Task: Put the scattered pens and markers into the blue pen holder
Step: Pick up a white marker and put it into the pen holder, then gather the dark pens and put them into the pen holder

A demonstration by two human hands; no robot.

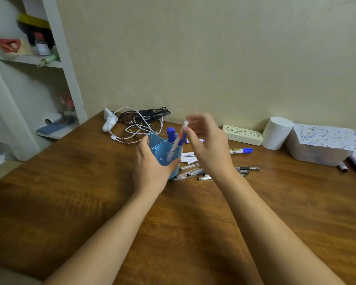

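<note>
The blue pen holder (162,155) stands on the wooden table (90,192), with my left hand (150,167) wrapped around its near side. Two blue-capped markers (170,133) stand in its back compartments. A clear pen with an orange band (176,144) leans in the front compartment, tip down. My right hand (208,149) is beside the pen's top, fingers spread and blurred, thumb close to the pen. Several clear pens (193,172) and black pens (248,168) lie to the right of the holder. A white marker with a blue cap (242,150) lies further back.
A tangle of white and black cables (136,124) lies behind the holder. Along the wall stand a cream case (243,134), a white roll (276,132) and a white box under dotted paper (321,147). A dark marker (343,167) lies beside the box. White shelves (56,58) rise at the left.
</note>
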